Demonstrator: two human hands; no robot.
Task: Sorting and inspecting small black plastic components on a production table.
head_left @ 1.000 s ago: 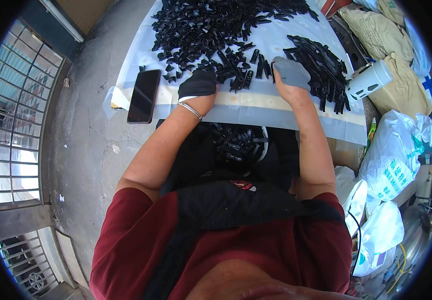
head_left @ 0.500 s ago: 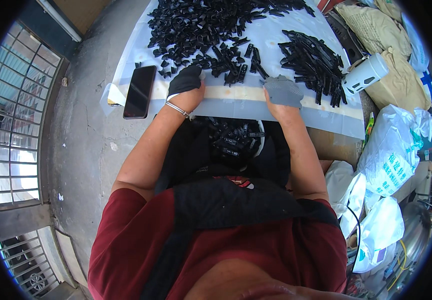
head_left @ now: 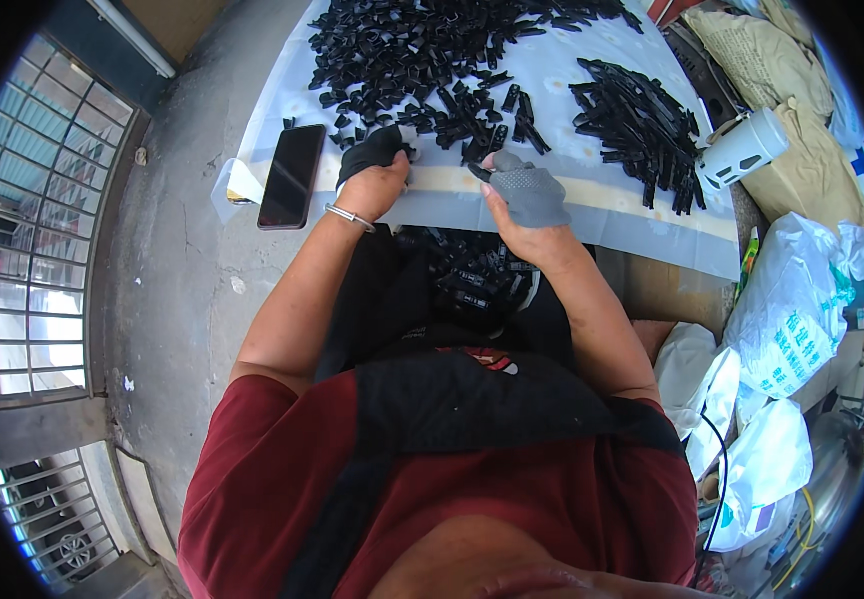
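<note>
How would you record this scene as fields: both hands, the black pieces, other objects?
Left hand: black glove, grip unclear
Right hand: grey glove, pinching a black piece
Larger pile: short black pieces, far side
Smaller pile: long black pieces, right
Phone: dark screen, left of left hand
White cylinder: tilted, right of smaller pile
</note>
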